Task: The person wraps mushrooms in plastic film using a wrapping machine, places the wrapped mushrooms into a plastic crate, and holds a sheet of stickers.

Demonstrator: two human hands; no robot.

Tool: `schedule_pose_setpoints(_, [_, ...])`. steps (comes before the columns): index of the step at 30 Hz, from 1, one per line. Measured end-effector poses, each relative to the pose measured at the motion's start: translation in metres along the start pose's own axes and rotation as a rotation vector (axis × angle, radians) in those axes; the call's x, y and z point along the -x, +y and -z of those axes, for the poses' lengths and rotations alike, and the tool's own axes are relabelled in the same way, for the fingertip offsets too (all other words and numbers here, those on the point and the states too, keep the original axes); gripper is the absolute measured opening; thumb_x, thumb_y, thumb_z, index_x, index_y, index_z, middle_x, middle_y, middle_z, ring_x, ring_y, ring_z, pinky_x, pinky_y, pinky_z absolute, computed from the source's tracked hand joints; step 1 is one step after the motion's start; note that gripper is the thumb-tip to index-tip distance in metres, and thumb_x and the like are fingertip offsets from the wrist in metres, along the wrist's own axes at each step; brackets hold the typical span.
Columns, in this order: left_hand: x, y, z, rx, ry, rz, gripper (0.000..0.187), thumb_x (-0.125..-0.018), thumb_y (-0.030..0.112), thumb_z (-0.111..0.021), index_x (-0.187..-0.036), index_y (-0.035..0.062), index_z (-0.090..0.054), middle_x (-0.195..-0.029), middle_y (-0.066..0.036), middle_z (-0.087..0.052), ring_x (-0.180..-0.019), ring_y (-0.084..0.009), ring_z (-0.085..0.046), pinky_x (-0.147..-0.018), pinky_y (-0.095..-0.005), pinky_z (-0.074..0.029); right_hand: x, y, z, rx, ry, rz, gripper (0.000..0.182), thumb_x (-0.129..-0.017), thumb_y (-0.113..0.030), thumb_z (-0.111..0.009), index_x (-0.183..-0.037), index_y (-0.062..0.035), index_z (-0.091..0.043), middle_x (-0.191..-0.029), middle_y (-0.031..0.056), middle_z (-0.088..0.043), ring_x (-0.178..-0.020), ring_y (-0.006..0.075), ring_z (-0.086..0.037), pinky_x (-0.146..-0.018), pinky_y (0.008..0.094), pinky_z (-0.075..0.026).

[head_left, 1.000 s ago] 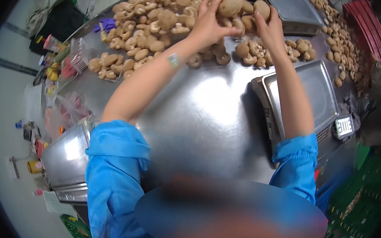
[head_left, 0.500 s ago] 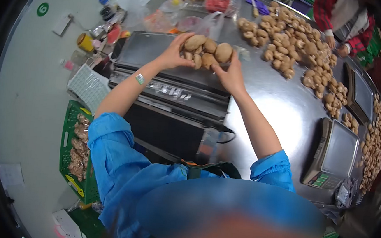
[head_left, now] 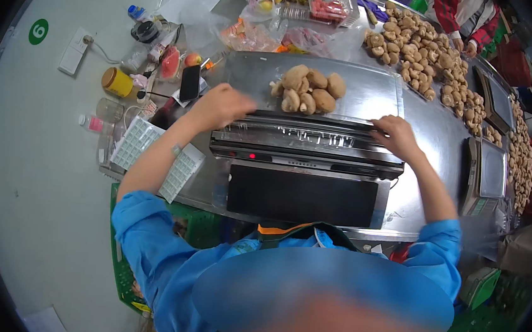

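Observation:
A cluster of shiitake mushrooms point(head_left: 309, 91) rests on the metal plate point(head_left: 248, 76) behind a film-wrapping machine point(head_left: 304, 160). My left hand point(head_left: 224, 106), slightly blurred, is at the left end of the machine's back bar, its fingers curled together; what they pinch is not clear. At the right end, my right hand point(head_left: 396, 137) has its fingertips pinched at the edge of clear plastic film point(head_left: 354, 118). Neither hand touches the mushrooms. A red light glows on the machine's front, and a black pad point(head_left: 301, 195) lies before it.
Many loose mushrooms point(head_left: 424, 56) cover the table's right side, near scales point(head_left: 492, 170). Plastic bags point(head_left: 252, 35), fruit and a tray of red food point(head_left: 329, 8) are at the back. A phone point(head_left: 190, 82), a yellow-lidded jar point(head_left: 116, 81) and label sheets point(head_left: 138, 142) lie left. Another person's hands point(head_left: 465, 47) are at upper right.
The mushrooms, held between both hands before, now lie on the metal plate. My hands have let go and moved apart to the machine's two ends. The view has turned and shifted.

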State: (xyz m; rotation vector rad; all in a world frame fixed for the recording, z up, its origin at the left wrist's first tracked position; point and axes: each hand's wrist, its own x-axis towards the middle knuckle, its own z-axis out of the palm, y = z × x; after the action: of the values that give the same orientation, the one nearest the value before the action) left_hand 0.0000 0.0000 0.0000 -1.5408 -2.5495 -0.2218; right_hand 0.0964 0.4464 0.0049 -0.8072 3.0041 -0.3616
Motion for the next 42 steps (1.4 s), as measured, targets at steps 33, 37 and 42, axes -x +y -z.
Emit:
schedule_pose_setpoints(33, [-0.062,0.006,0.069,1.378,1.025,0.401,0.011,-0.092,0.011,-0.043,-0.092,0.0006,-0.043,-0.075,-0.014,-0.060,-0.070,-0.0235,-0.062,-0.068,-0.0328,-0.051,-0.036,-0.067,0.059,-1.288,1.061,-0.243,0.023,-0.096,-0.020,-0.034,-0.098,0.0009,-0.044,-0.076,0.0161,-0.062,-0.078,0.0239,-0.062,-0.080,0.0368,-0.048])
schedule_pose_setpoints(37, [-0.132,-0.064,-0.031,0.774,0.699,0.589,0.012,-0.089,0.012,-0.043,-0.090,0.0015,-0.049,-0.090,-0.018,-0.062,-0.081,-0.0254,-0.062,-0.074,-0.0347,-0.048,-0.158,0.024,-0.014,-0.804,0.903,-0.414,0.025,-0.093,-0.024,-0.044,-0.088,-0.0019,-0.056,-0.099,0.0120,-0.063,-0.090,0.0207,-0.059,-0.083,0.0334,-0.043])
schedule_pose_setpoints(42, [-0.106,-0.067,-0.106,0.437,0.396,0.188,0.017,-0.087,0.016,-0.048,-0.097,0.0030,-0.054,-0.101,-0.014,-0.060,-0.090,-0.0243,-0.059,-0.077,-0.0313,-0.045,-0.160,0.027,-0.085,0.105,0.596,0.120,0.022,-0.091,-0.019,-0.043,-0.102,-0.0031,-0.055,-0.099,0.0159,-0.059,-0.094,0.0350,-0.054,-0.083,0.0372,-0.041])
